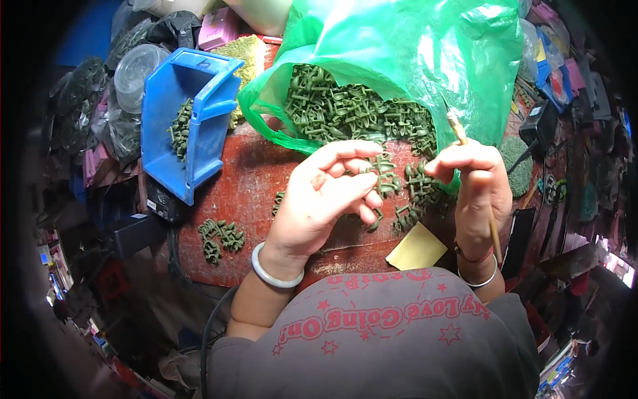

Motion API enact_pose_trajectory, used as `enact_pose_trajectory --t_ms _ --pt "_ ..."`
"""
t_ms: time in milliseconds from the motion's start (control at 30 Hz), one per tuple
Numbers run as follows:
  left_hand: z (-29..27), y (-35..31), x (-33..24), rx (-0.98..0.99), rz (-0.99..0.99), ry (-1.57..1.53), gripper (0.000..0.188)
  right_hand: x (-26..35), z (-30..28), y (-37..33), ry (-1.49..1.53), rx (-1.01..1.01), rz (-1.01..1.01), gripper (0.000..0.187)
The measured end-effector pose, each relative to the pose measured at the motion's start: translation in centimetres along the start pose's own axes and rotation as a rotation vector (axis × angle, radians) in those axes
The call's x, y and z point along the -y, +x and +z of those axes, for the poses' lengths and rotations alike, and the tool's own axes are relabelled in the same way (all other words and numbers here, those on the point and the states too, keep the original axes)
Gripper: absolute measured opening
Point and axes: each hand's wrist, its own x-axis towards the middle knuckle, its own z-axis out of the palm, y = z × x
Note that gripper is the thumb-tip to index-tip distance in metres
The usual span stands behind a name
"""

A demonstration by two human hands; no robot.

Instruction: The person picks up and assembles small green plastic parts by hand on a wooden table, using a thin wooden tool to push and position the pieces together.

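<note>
Your right hand (480, 178) grips tan wooden brush (459, 131), tip 11, tail 5 o'clock. Left hand (320, 193): hold unclear, green looped pieces (387, 176) at fingertips' 3 o'clock.

Red lettering runs across the chest of the grey-brown cloth shirt (392, 366).
The print (372, 322) stands upside down in this view, in two lines of Latin letters: a single short word near the shirt's upper edge, and below it a longer, curving phrase of several words in bolder letters, closing with an exclamation mark, with outlined red stars (450, 334) scattered around. A small dark mark, too small to read, sits on the angular blue plastic bin (159, 126), and the pale label on the boxy black plastic device (539, 125) is also illegible.
</note>
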Motion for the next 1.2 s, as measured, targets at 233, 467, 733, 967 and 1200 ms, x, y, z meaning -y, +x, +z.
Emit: enact_pose_trajectory --t_ms 233,467,733,967,1200 --pt "-0.1 0.1 0.6 -0.025 0.066 -0.085 0.040 0.3 0.8 0.8 -0.362 0.151 -0.339 0.036" --pt "0.3 0.0 1.3 -0.120 0.209 0.160 0.029 0.3 2.0 0.3 -0.443 0.183 -0.402 0.038" --pt "0.5 -0.2 1.6 -0.171 0.197 0.222 0.030 -0.2 2.3 0.2 -0.564 0.177 -0.461 0.039" --pt "0.6 -0.2 1.5 -0.163 0.207 0.291 0.030 -0.1 2.3 0.4 -0.542 0.212 -0.460 0.037" --pt "-0.4 -0.2 0.7 -0.167 0.374 -0.075 0.033 -1.1 2.5 0.3 -0.543 0.112 -0.071 0.029"
